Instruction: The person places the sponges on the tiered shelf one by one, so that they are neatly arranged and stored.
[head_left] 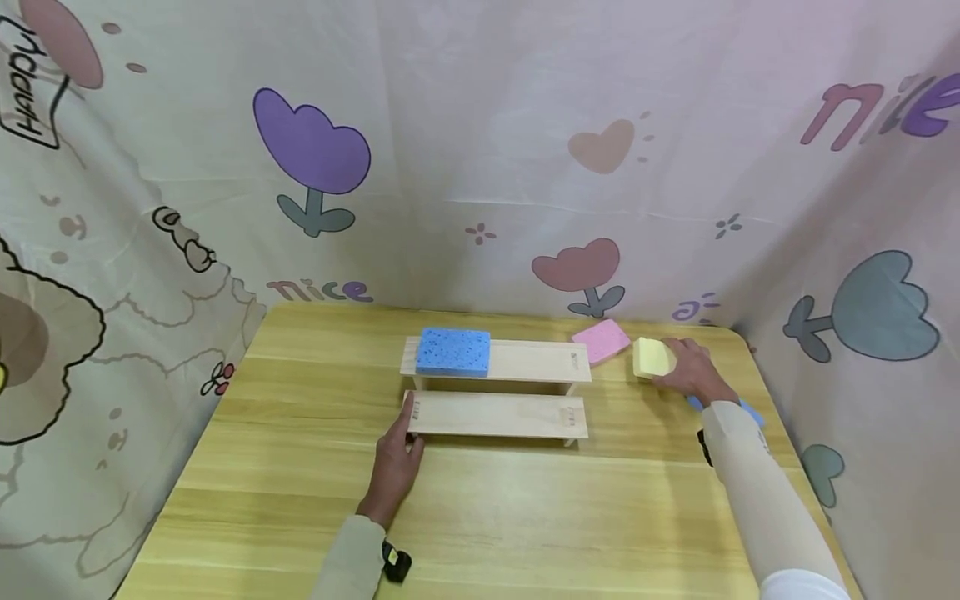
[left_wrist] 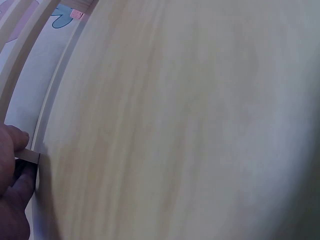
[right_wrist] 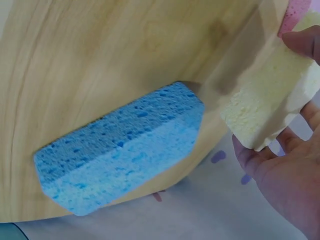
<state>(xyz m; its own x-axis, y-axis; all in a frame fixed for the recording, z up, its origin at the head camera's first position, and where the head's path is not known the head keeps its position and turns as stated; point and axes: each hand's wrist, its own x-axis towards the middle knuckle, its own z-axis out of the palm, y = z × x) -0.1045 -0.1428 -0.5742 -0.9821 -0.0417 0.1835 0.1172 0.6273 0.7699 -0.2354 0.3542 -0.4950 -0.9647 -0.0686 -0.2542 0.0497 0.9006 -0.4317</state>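
My left hand [head_left: 395, 467] pinches the left end of the front wooden shelf [head_left: 495, 415], a low bench-like board on short legs. In the left wrist view, fingers [left_wrist: 20, 185] lie on both faces of the board's end. At the right of the table, my right hand [head_left: 693, 371] grips a pale yellow sponge [head_left: 651, 358], thumb on one side and fingers on the other. That yellow sponge [right_wrist: 265, 95] appears tilted in the right wrist view. A blue sponge [right_wrist: 120, 150] lies near it on the table, partly covered by my right arm in the head view.
Behind the front shelf stands a second wooden shelf [head_left: 525, 360] with a blue sponge [head_left: 453, 352] on its left part. A pink sponge [head_left: 602, 341] lies just right of it. A printed cloth [head_left: 450, 150] hangs along the back and sides of the wooden table [head_left: 300, 433].
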